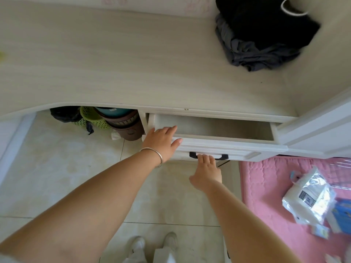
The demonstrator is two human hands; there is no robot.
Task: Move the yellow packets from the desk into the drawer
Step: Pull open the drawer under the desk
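The white drawer [214, 148] under the desk [114, 73] stands partly pulled out, and the part of its inside that shows is bare. My left hand [161, 143], with a silver bangle on the wrist, rests flat with straight fingers on the drawer's left front corner. My right hand [207, 169] has its fingers hooked from below round the black handle [209, 156] on the drawer front. A faint yellow blur [2, 56] sits at the desk's far left edge; I cannot tell what it is. No yellow packet is clearly in view.
A pile of dark clothes [264, 35] lies on the desk's back right. Green and brown baskets [115, 120] stand under the desk. A pink mat [275, 186] with a clear plastic bag [307, 200] is at the right. A white cabinet door [322, 130] adjoins the drawer.
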